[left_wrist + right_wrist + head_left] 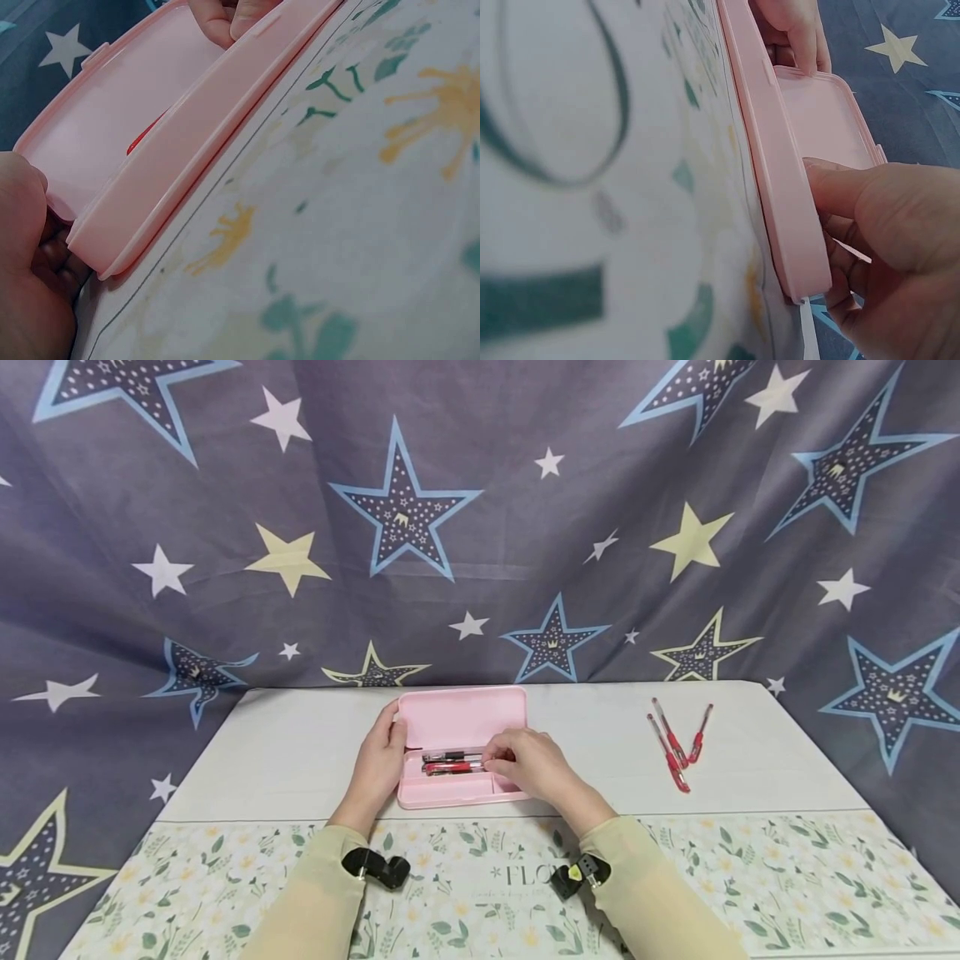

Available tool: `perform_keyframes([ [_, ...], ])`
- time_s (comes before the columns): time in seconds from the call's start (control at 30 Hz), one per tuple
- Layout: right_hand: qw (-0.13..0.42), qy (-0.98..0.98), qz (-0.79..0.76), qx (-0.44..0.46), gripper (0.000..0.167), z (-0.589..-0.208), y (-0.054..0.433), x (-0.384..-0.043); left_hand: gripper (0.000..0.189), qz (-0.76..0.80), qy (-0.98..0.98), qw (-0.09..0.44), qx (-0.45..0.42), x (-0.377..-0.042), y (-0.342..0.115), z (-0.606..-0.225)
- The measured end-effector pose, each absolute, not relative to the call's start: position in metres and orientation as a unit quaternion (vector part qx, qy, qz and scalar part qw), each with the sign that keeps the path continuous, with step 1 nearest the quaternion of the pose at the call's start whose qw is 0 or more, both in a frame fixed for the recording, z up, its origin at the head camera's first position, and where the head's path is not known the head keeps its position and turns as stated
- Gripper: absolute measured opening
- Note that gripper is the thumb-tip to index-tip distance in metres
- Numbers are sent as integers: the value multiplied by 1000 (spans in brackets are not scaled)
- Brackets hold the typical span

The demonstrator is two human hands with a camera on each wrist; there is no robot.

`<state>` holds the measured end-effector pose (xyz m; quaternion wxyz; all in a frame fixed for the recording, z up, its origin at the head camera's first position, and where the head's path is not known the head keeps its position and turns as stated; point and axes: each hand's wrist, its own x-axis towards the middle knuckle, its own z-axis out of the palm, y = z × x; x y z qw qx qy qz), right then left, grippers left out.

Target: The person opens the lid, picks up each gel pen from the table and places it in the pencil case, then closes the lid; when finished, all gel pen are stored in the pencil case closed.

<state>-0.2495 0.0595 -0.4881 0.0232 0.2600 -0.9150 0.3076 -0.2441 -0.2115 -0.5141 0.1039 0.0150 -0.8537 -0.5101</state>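
Observation:
A pink pencil case (pixel 446 791) lies with its lid (pixel 462 714) raised at the back. My left hand (pixel 381 766) grips the case's left side, thumb by the lid's edge and fingers curled behind it, as the left wrist view shows. Inside the long compartment are black pens (pixel 444 757) and a red pen (pixel 456 767). Over the right part of the case, my right hand (pixel 531 762) pinches the red pen's right end; the fingertips hide that end. In the left wrist view, a red tip (pixel 144 135) shows above the case's front wall.
Several red pens (pixel 671 742) lie on the white tabletop to the right of the case. A floral cloth (pixel 465 893) covers the near part of the table. Behind the table hangs a dark curtain (pixel 510 543) with stars.

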Motion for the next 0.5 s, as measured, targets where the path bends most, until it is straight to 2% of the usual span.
perform_keyframes([
  [0.5,21,-913,315,257,11,-488,60,-249,53,-511,-853,105,15,-244,-211,-515],
])
